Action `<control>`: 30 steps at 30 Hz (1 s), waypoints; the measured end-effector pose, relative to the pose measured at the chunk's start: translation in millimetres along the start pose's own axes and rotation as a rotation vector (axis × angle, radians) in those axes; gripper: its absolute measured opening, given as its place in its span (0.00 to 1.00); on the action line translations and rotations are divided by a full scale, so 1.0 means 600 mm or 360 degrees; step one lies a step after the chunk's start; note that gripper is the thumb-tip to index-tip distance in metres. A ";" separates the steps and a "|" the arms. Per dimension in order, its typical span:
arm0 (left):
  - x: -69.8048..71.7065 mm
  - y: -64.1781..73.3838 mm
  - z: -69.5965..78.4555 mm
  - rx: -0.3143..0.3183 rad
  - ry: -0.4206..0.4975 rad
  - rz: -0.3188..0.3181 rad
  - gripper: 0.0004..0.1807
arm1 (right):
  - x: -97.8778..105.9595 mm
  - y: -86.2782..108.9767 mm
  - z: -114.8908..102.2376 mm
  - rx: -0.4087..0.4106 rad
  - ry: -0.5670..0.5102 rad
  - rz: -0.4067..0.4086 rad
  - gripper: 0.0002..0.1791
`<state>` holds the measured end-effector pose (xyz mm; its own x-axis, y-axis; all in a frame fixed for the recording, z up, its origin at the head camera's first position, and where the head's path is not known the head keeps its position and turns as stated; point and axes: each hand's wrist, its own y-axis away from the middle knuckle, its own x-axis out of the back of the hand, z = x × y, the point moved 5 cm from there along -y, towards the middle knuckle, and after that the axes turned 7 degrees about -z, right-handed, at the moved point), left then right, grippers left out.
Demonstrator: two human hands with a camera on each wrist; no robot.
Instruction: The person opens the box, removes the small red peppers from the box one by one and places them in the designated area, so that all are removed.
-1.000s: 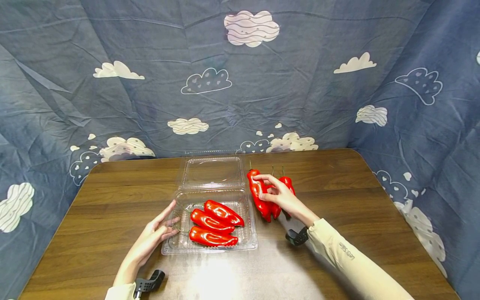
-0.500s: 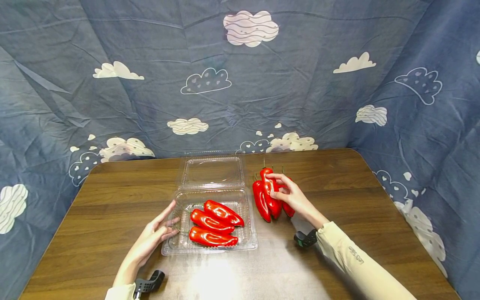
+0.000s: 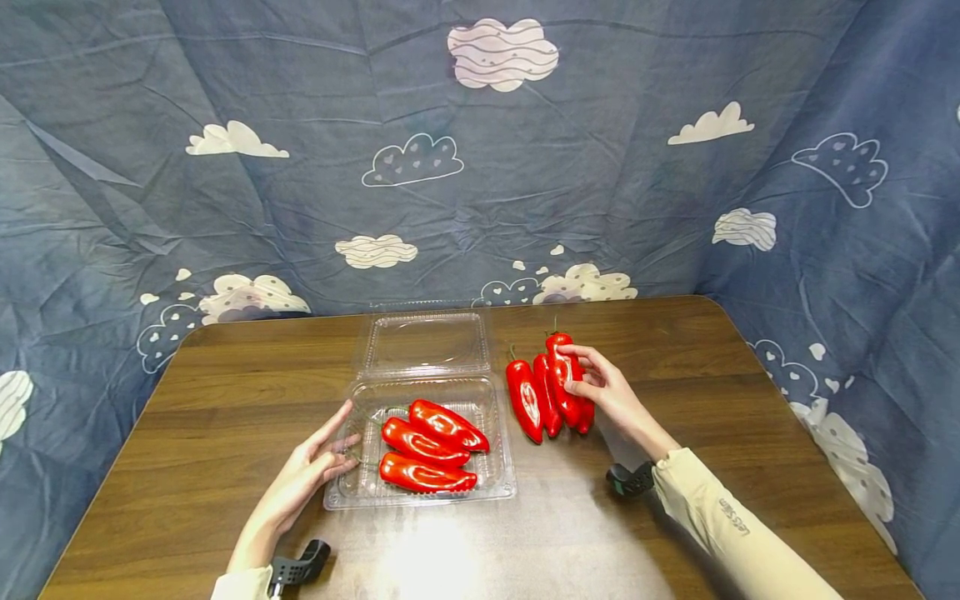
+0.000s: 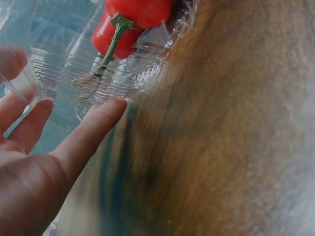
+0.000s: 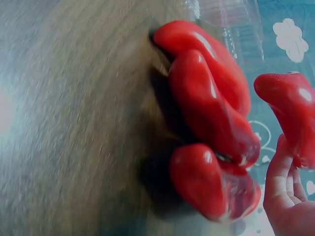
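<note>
In the head view, my right hand [image 3: 609, 393] grips a long red pepper [image 3: 562, 375] by its side, stem pointing away from me. The right wrist view shows this held pepper [image 5: 295, 110] raised apart from three other red peppers on the table, among them a leftmost one [image 3: 523, 400] and a middle one [image 3: 547, 393]. My left hand [image 3: 303, 475] rests with extended fingers against the left wall of a clear plastic clamshell container [image 3: 495, 487]. Three red peppers lie inside it, including a front one [image 3: 427, 473]. Green stems [image 4: 110, 49] point toward the left hand.
The container's lid [image 3: 426, 343] lies folded back toward the far table edge. Beneath everything is a brown wood-grain table [image 3: 675, 367]. A blue cloth [image 3: 420, 100] printed with clouds hangs behind and at both sides.
My right hand has moved to the right with the held pepper, uncovering the leftmost and middle peppers on the table. The left hand and the container have stayed in place.
</note>
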<state>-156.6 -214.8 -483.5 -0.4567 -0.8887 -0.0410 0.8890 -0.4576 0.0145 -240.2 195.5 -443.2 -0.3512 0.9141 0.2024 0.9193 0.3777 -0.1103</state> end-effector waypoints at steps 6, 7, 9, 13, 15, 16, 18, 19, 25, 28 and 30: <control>0.000 0.001 0.003 -0.0006 -0.0013 -0.0001 0.39 | 0.018 0.010 0.004 -0.0002 0.0012 0.0058 0.26; 0.000 0.001 0.003 -0.0008 -0.0009 -0.0001 0.39 | 0.021 0.011 0.004 -0.0005 0.0023 0.0068 0.26; 0.000 0.001 0.005 -0.0007 -0.0005 0.0001 0.39 | 0.027 0.015 0.006 -0.0014 0.0040 0.0088 0.26; -0.001 0.001 0.007 -0.0005 0.0001 0.0000 0.38 | 0.038 0.022 0.011 -0.0049 0.0032 0.0128 0.26; -0.001 0.001 0.007 -0.0006 -0.0002 -0.0002 0.38 | 0.044 0.025 0.014 -0.0070 0.0023 0.0152 0.26; -0.001 0.001 0.007 -0.0007 -0.0002 -0.0004 0.38 | 0.047 0.027 0.015 -0.0075 0.0022 0.0164 0.26; -0.001 0.001 0.007 -0.0006 0.0001 -0.0003 0.38 | 0.052 0.029 0.019 -0.0088 0.0028 0.0190 0.26; -0.001 0.001 0.006 -0.0005 0.0003 -0.0002 0.38 | 0.055 0.030 0.022 -0.0097 0.0033 0.0201 0.26; -0.002 0.001 0.007 -0.0007 0.0016 -0.0004 0.38 | 0.067 0.035 0.035 -0.0159 0.0082 0.0259 0.27; -0.002 0.001 0.007 -0.0015 0.0012 -0.0006 0.38 | 0.070 0.037 0.041 -0.0187 0.0086 0.0269 0.27; -0.001 0.001 0.006 -0.0017 0.0009 -0.0008 0.38 | 0.071 0.038 0.046 -0.0206 0.0089 0.0270 0.27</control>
<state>-155.8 -214.6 -479.9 -0.4612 -0.8861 -0.0466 0.8870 -0.4618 0.0039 -239.4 247.2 -463.7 -0.1824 0.9521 0.2455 0.9808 0.1935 -0.0220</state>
